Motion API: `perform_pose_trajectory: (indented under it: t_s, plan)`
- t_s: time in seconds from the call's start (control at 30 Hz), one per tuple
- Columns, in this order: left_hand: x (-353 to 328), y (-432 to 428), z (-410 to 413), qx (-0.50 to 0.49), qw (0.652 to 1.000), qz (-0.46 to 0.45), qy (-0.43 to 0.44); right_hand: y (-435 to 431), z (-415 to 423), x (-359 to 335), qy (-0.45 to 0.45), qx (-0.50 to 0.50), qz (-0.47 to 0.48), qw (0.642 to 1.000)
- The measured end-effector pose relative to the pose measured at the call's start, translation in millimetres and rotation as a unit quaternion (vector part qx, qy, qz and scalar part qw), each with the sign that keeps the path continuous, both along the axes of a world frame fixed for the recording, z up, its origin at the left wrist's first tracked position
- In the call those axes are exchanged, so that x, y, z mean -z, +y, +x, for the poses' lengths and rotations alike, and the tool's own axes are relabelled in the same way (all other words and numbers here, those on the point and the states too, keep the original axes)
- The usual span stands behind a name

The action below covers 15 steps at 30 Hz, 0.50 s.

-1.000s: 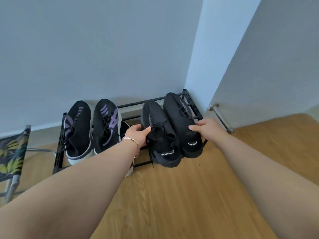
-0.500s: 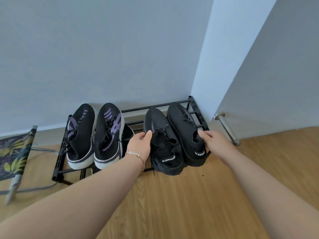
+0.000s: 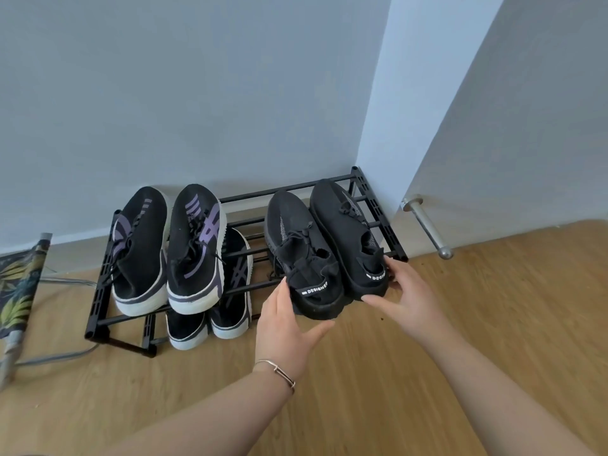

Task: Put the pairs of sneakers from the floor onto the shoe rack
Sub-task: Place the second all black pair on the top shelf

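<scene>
All-black knit sneaker pair point(image 3: 324, 248) set on black metal shoe rack point(image 3: 378, 209) top tier, right side. Left hand point(image 3: 284, 319), right hand point(image 3: 406, 291) at heels, grip open, holding nothing. Placement step apparently done; next, probably checking floor for more pairs.

Soft daylight, even, bluish cast on wall point(image 3: 164, 93). Faint shadows under my shoes. Wide-angle bending at edges, slight softness overall.

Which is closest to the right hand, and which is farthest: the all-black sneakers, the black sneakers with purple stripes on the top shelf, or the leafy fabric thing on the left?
From the right hand:
1. All-black knit sneakers, right end of the black metal shoe rack, at the fingertips.
2. Black sneakers with purple stripes, left end of the top shelf.
3. Leaf-print fabric item, far left edge.
</scene>
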<state>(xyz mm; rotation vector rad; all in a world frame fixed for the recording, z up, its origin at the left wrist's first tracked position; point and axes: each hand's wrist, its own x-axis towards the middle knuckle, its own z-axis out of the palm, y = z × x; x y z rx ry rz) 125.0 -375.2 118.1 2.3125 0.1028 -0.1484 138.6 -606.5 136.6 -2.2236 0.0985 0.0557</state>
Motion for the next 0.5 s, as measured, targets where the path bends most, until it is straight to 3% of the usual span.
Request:
perform_pose_trajectory:
  t_s: [0.23,0.5]
  plan:
    - [4.2,3.6,15.8,-0.008,0.999,0.005,-0.031,8.6,8.0,9.8,0.001,0.061,0.043,0.997]
    - [-4.9,6.7,51.6,0.008,0.999,0.049,-0.003,9.8,39.4,-2.1,-0.015,0.035,-0.045,0.998]
